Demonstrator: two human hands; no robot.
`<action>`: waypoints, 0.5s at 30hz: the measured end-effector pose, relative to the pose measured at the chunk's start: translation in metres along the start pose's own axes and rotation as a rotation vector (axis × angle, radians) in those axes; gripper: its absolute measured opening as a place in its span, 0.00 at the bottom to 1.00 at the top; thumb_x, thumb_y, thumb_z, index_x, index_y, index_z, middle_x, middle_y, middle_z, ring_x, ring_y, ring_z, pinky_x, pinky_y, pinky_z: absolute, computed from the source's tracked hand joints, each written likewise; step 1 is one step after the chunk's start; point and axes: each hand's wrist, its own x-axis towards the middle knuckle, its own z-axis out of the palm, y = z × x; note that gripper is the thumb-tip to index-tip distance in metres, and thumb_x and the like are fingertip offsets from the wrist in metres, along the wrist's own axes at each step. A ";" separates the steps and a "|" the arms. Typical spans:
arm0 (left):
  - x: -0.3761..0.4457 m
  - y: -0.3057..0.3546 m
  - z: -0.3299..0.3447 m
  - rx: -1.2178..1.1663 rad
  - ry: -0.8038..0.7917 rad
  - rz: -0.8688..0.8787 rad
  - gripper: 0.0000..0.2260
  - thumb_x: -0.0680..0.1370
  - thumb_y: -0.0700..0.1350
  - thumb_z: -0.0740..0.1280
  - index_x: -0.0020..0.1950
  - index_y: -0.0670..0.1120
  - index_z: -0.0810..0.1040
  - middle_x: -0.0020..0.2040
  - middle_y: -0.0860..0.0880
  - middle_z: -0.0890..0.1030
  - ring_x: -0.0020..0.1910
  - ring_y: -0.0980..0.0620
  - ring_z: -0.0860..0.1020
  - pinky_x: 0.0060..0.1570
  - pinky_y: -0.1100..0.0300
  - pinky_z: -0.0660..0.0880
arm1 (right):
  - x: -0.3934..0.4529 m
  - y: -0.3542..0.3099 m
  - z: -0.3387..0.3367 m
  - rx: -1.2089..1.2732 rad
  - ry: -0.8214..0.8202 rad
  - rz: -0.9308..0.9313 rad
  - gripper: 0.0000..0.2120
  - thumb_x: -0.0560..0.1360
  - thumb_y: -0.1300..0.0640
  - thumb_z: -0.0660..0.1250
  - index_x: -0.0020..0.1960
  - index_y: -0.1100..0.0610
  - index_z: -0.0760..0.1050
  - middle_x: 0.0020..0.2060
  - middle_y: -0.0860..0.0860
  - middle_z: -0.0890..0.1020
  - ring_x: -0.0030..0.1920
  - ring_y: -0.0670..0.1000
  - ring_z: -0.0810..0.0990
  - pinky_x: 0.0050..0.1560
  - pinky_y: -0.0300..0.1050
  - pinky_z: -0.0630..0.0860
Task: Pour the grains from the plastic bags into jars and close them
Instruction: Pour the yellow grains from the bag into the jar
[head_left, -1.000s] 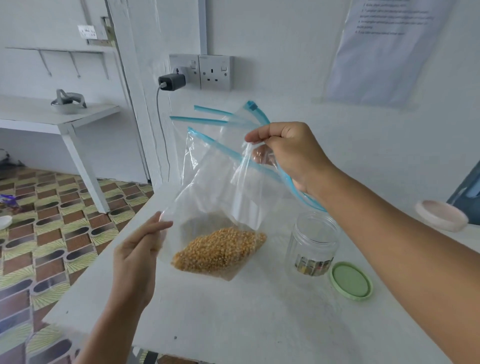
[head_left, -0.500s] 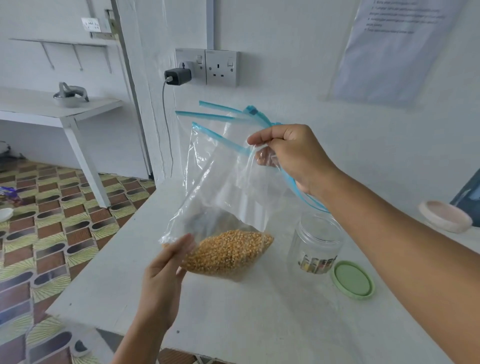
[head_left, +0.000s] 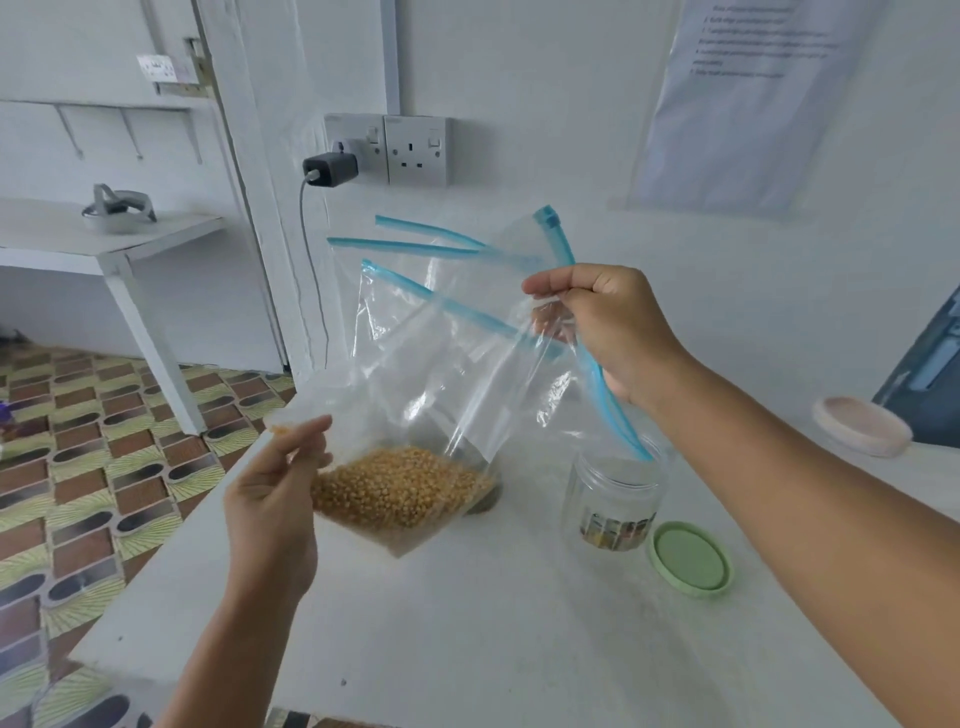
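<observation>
At frame centre, a clear bag (head_left: 441, 364) of grains (head_left: 400, 491) is pinched by the right hand (head_left: 602, 332) and gripped at its lower corner by the left hand (head_left: 275, 499).

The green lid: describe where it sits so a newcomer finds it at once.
On the white table, look right of the held plastic bag to the open clear jar. The green lid lies flat just right of it, nearer than the pink lid.

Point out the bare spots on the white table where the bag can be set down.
Bare: the table's near stretch, between both forearms up to its front edge. Crowded: the right side, where the open jar stands beside the green lid, pink lid behind.
</observation>
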 end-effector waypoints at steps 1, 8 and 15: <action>0.001 0.006 0.001 -0.032 -0.010 -0.001 0.13 0.82 0.34 0.66 0.53 0.49 0.87 0.53 0.51 0.85 0.46 0.52 0.78 0.53 0.57 0.74 | 0.001 0.000 -0.001 0.041 0.016 0.008 0.20 0.79 0.74 0.57 0.47 0.61 0.86 0.38 0.56 0.83 0.36 0.52 0.82 0.40 0.40 0.80; -0.005 0.018 -0.007 -0.076 -0.110 -0.056 0.14 0.83 0.31 0.61 0.53 0.45 0.85 0.63 0.48 0.84 0.46 0.55 0.77 0.58 0.56 0.70 | 0.003 -0.004 0.008 0.052 -0.009 -0.004 0.21 0.78 0.74 0.57 0.45 0.59 0.86 0.41 0.57 0.84 0.38 0.52 0.82 0.42 0.40 0.80; 0.004 0.028 -0.005 -0.009 -0.008 0.162 0.18 0.79 0.27 0.66 0.49 0.48 0.88 0.47 0.53 0.87 0.48 0.57 0.82 0.57 0.66 0.77 | 0.009 -0.004 0.004 0.074 -0.011 -0.012 0.21 0.79 0.74 0.58 0.45 0.58 0.87 0.42 0.58 0.84 0.37 0.53 0.83 0.43 0.42 0.81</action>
